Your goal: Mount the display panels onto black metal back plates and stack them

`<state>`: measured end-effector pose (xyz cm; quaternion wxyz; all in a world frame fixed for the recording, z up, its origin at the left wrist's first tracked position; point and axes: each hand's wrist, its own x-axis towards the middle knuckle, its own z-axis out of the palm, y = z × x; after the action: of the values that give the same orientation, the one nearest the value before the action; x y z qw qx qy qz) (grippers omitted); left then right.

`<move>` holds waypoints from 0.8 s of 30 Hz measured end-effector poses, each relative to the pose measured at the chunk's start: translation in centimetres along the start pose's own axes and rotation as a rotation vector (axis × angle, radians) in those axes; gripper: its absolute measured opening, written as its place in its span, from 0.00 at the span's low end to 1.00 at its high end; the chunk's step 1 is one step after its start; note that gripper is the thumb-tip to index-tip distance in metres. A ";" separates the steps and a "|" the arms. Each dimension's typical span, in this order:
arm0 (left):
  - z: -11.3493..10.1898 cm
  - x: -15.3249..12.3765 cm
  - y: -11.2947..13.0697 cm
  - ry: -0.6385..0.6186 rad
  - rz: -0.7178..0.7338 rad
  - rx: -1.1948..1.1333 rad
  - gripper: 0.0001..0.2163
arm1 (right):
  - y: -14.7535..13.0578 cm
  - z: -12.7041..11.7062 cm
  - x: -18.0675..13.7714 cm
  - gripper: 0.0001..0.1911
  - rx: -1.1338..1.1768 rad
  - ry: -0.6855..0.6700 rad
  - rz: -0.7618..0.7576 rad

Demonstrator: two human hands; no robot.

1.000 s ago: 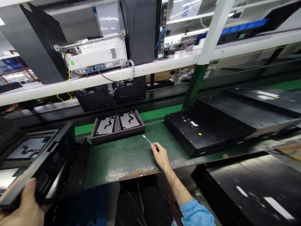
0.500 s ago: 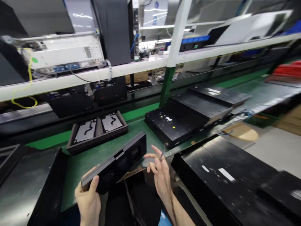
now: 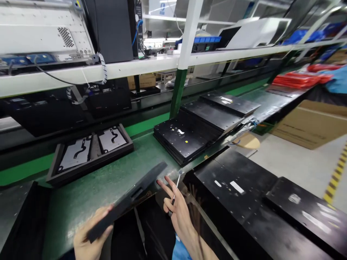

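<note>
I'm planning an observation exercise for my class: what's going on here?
The person's left grip holds a flat, dark piece, tilted, at a green bench. The right grip, near the piece's far end, holds a thin tool; whether that grip touches the piece is unclear. On the bench lie a two-compartment tray holding light plates and, to its right, a stack of black panels.

My head camera's looking forward and down, my left hand (image 3: 83,245) and right hand (image 3: 180,211) close below, green workbench (image 3: 141,153) ahead, white shelf (image 3: 151,66) beyond.
</note>
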<state>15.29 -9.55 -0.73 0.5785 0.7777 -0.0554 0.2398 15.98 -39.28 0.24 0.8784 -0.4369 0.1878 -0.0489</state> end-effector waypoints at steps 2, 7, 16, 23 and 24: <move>-0.6 -0.4 1.0 -0.112 0.103 0.016 0.20 | 0.1 0.0 -0.7 0.36 0.042 0.055 -0.006; -1.6 -0.4 2.3 -0.262 0.265 0.099 0.22 | 0.4 -0.1 -2.3 0.36 0.064 0.193 -0.053; -5.0 2.0 2.1 -0.468 0.262 0.303 0.25 | 3.3 -1.0 -1.7 0.28 0.045 0.116 -0.022; -4.4 3.1 1.0 -0.492 0.287 0.526 0.25 | 3.7 1.2 1.8 0.28 -0.124 0.164 -0.134; -4.4 3.2 0.6 -0.490 0.291 0.578 0.24 | 3.7 1.1 2.1 0.29 -0.179 0.207 -0.206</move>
<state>16.50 -5.06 2.17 0.2659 0.9264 -0.2315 0.1324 18.06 -36.71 -2.68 0.8022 -0.5229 0.2352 -0.1663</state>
